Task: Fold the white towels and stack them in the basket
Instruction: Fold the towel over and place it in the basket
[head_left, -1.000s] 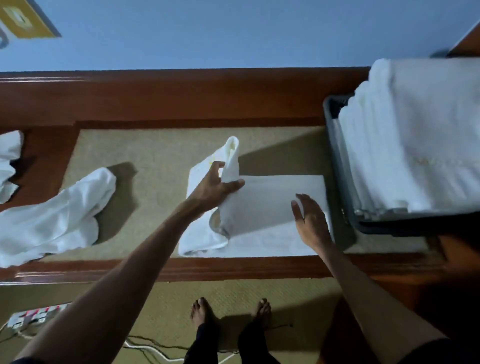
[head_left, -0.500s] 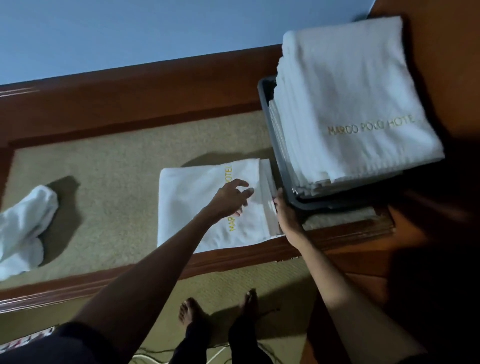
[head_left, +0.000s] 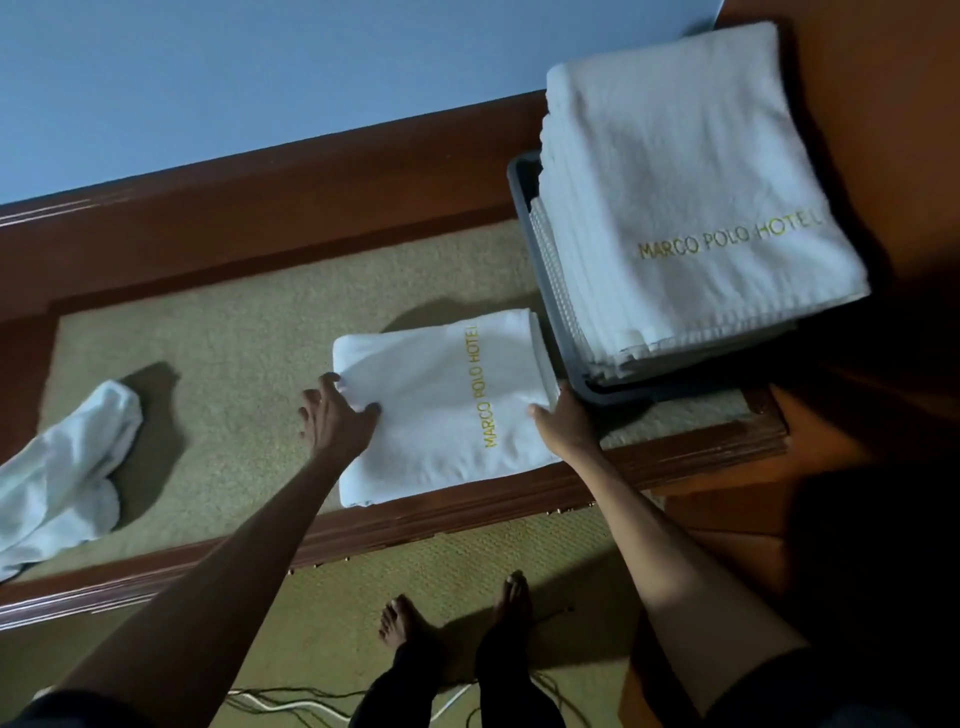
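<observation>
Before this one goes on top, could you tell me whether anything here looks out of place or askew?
The towel stack rises far above the rim of the grey basket, so it may be top-heavy. One crumpled towel lies unfolded at the left. The folded towel beside the basket looks neat.

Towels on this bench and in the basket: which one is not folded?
The crumpled towel at the far left, lying in a loose heap. The folded towel in the middle and the stack in the basket are flat, neat rectangles.
</observation>
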